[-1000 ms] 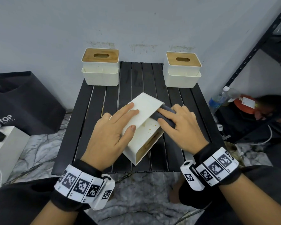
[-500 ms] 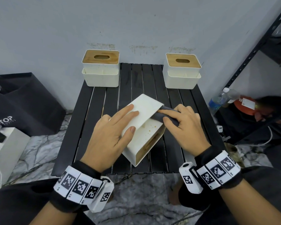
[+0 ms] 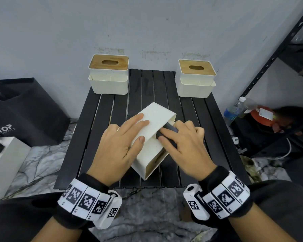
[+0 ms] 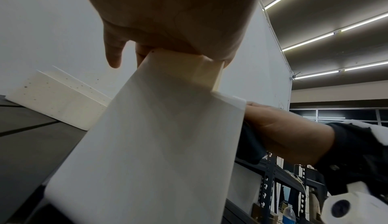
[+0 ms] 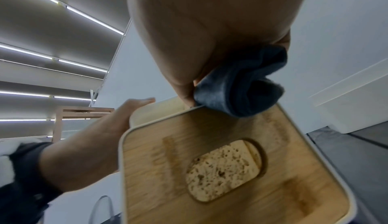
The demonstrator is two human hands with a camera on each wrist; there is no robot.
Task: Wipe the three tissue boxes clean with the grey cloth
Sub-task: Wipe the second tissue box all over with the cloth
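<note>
Fingers, left hand [image 3: 118, 145]: straight and a little spread, pressed flat on the upper white face of the tipped tissue box [image 3: 152, 137]; thumb on its near edge
Fingers, right hand [image 3: 184, 147]: curled round the bunched grey cloth [image 5: 241, 84], pressing it against the box's side step
Position: you have the box at mid-table [image 3: 147, 88], on its side; two upright boxes [image 3: 108, 75] [image 3: 196, 79] stand at the far corners
Handling: likely light, rigid, smooth plastic, so it may slide; brace it by the broad face and edge; cloth soft
Orientation: wooden slotted lid [image 5: 226, 166] faces your near right; long axis runs diagonally, near-left to far-right
</note>
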